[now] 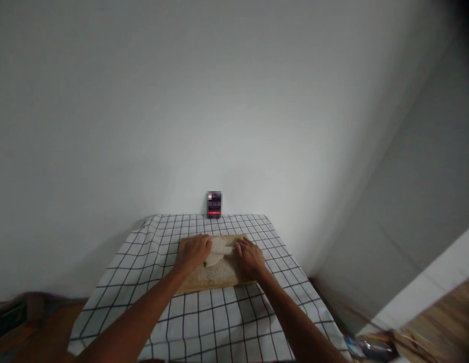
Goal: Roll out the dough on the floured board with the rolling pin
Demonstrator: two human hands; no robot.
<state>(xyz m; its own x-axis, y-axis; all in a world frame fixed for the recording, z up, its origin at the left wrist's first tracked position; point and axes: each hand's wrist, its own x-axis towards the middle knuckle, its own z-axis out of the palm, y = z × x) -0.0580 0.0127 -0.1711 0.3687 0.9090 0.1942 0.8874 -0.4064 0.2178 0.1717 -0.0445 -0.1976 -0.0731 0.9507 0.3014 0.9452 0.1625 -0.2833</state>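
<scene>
A flattened piece of pale dough lies on a floury wooden board. Across it rests a thin white rolling pin, its middle showing between my hands. My left hand is closed over the pin's left part, palm down, and covers some of the dough's left side. Over the other end, my right hand curls its fingers round the pin. Both pin ends are hidden under the hands. A small dark spot shows at the dough's lower left edge.
The board sits on a table covered with a black-and-white checked cloth. At the back edge a phone-like device with a blurred screen leans on the white wall. Clear-wrapped items are at the lower right, below the table's edge.
</scene>
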